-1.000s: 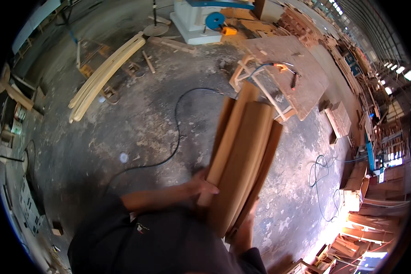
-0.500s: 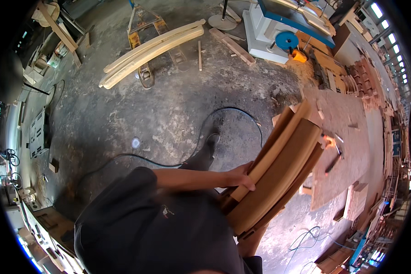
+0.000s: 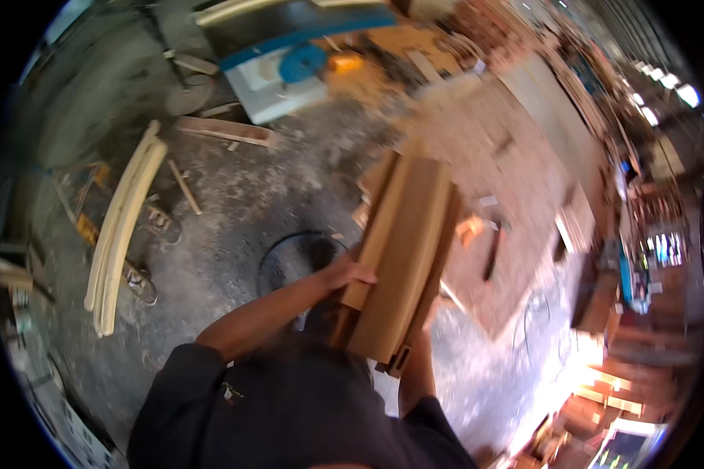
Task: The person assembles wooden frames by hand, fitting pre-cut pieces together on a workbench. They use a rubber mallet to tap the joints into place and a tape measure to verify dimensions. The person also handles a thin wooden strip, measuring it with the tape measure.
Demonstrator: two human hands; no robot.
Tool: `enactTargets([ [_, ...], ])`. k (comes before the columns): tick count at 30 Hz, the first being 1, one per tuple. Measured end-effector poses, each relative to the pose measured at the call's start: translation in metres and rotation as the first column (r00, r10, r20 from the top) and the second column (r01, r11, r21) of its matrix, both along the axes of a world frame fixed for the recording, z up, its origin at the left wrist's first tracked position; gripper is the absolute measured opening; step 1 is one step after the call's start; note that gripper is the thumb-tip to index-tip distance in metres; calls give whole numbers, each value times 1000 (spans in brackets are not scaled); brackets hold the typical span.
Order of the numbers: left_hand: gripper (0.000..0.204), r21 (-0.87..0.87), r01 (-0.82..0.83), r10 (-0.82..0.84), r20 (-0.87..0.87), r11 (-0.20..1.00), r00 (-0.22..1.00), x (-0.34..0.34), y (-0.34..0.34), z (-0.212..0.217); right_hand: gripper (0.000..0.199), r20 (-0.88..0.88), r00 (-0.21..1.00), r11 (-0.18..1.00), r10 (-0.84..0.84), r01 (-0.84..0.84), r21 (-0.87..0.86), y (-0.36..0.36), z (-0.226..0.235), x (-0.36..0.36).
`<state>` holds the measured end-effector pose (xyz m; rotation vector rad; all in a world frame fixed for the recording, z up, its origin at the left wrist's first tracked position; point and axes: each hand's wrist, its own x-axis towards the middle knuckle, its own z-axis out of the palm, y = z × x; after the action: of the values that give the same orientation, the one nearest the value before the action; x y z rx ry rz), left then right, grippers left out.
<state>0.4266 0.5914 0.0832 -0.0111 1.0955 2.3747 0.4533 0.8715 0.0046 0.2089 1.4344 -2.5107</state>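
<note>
Stack of long, tan, smooth-faced wooden boards (image 3: 403, 250), held at chest level: stiff, probably heavy, liable to slide. Left hand (image 3: 350, 272) clasps the left edge; right hand (image 3: 416, 361) supports the near end, fingers hidden.

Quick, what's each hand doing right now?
Left hand: gripping the stack of wooden boards.
Right hand: under the stack, mostly hidden; grip cannot be told.
</note>
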Motion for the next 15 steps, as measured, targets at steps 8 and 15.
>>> enactTargets([
  [8,52,-110,231,-192,283,967,940,-251,43,-61,57,-211,974,770,-79,194,608,62,-89,-226],
  [15,57,-113,208,-190,153,971,970,-413,109,-131,53,-268,948,934,-171,242,263,149,-168,-380],
])
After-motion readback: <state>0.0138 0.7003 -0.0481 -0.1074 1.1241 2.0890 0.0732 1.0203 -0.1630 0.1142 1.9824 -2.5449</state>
